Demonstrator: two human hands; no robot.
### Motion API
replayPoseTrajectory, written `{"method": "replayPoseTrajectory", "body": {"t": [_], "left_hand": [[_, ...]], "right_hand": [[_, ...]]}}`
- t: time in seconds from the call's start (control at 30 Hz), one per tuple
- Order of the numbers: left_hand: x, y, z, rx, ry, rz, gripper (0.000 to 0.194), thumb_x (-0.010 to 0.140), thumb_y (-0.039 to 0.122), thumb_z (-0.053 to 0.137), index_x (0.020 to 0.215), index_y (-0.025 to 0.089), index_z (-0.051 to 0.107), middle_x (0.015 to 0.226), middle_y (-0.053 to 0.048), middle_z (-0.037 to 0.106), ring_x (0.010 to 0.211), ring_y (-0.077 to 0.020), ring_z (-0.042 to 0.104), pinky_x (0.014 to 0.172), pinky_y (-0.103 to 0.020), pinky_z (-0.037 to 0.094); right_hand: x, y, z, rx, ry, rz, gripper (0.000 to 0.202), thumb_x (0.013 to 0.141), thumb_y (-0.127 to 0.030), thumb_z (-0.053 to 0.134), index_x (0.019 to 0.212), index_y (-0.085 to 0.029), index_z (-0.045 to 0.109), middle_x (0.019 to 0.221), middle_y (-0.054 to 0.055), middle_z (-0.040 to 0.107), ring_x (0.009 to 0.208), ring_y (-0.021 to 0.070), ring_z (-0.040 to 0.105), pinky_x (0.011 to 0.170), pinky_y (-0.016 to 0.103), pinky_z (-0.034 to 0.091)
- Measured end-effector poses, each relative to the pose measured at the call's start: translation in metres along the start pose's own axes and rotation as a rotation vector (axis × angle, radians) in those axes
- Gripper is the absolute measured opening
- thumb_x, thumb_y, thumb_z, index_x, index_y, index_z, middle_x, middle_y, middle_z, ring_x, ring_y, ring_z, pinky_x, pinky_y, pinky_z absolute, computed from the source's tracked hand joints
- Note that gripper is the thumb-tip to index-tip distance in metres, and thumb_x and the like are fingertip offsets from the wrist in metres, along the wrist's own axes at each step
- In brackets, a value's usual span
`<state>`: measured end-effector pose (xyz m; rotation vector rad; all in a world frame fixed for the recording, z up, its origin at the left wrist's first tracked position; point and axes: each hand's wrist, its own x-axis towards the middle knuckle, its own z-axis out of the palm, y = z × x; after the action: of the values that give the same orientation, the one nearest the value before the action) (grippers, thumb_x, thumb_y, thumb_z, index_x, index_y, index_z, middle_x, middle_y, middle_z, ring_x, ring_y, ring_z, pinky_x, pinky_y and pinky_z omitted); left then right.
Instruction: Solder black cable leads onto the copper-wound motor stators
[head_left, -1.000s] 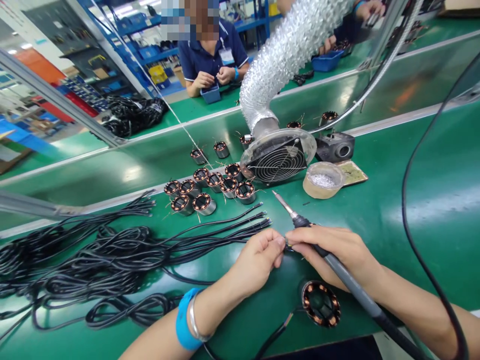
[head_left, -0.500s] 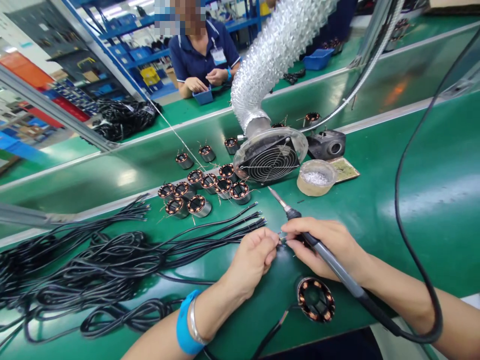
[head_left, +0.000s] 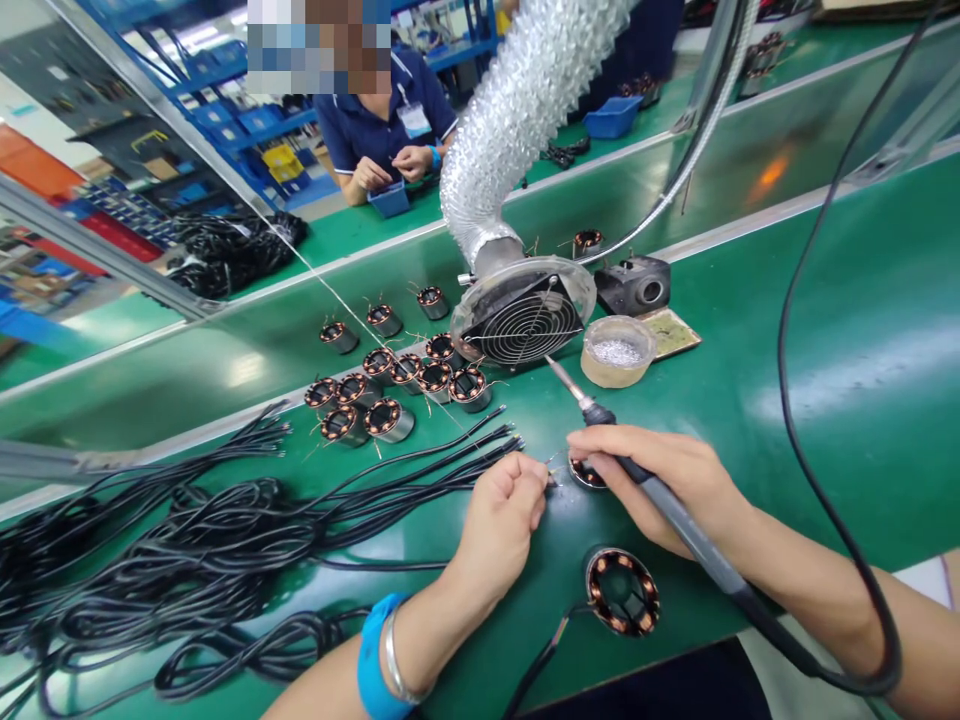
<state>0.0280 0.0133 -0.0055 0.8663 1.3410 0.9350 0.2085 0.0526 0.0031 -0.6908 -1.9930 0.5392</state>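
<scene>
silvery solder bits fill round tub (head_left: pixel 618 350); right hand (head_left: pixel 660 485) grips soldering iron (head_left: pixel 600 412); left hand (head_left: pixel 499 520) pinches wire (head_left: pixel 420 470).

Left hand (head_left: pixel 501 510): forearm enters from the lower left and runs up and to the right, wrist straight, fingers curled into a loose fist with thumb and forefinger tips pinched together at the hand's right edge. Right hand (head_left: pixel 667 480): forearm enters from the lower right, palm down, fingers closed in a pen-like grip and pointing left toward the left hand. The fingertips of the two hands lie near each other, not touching.
</scene>
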Motion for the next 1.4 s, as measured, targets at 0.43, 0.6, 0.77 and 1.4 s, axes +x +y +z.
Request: {"method": "replayPoseTrajectory", "body": {"t": [0.43,0.6,0.77,1.4], "left_hand": [[-0.003,0.001,0.002,-0.025,0.026,-0.038,0.030,0.079,0.044,0.061,0.069,0.019,0.050,0.045,0.010,0.034,0.041,-0.0051,0.019,0.043,-0.020,0.017],[-0.004,0.002,0.002,0.001,0.026,-0.026,0.028,0.080,0.043,0.059,0.070,0.019,0.050,0.045,0.010,0.035,0.042,-0.0053,0.020,0.043,-0.019,0.019],[-0.005,0.002,0.002,0.017,0.022,-0.006,0.032,0.081,0.045,0.060,0.068,0.019,0.049,0.046,0.010,0.036,0.042,-0.0055,0.022,0.044,-0.019,0.021],[-0.006,0.001,0.002,0.062,0.006,0.015,0.033,0.084,0.047,0.057,0.069,0.019,0.048,0.046,0.010,0.036,0.044,-0.0065,0.025,0.044,-0.020,0.021]], "right_hand": [[0.002,-0.005,-0.030,0.129,0.042,0.128,0.021,0.077,-0.011,0.054,0.089,-0.023,0.067,0.077,0.001,0.072,0.062,0.0176,0.066,0.054,0.029,0.051],[0.003,-0.005,-0.028,0.134,0.029,0.129,0.022,0.076,-0.010,0.054,0.089,-0.022,0.067,0.078,0.001,0.072,0.064,0.0167,0.066,0.055,0.028,0.050],[0.002,-0.008,-0.028,0.159,0.016,0.128,0.021,0.078,-0.011,0.054,0.090,-0.022,0.067,0.075,0.000,0.069,0.057,0.0149,0.060,0.050,0.027,0.046],[-0.001,-0.020,-0.031,0.102,0.002,0.047,0.024,0.080,-0.014,0.050,0.095,-0.022,0.066,0.060,0.000,0.057,0.048,0.0150,0.048,0.046,0.031,0.036]]}}
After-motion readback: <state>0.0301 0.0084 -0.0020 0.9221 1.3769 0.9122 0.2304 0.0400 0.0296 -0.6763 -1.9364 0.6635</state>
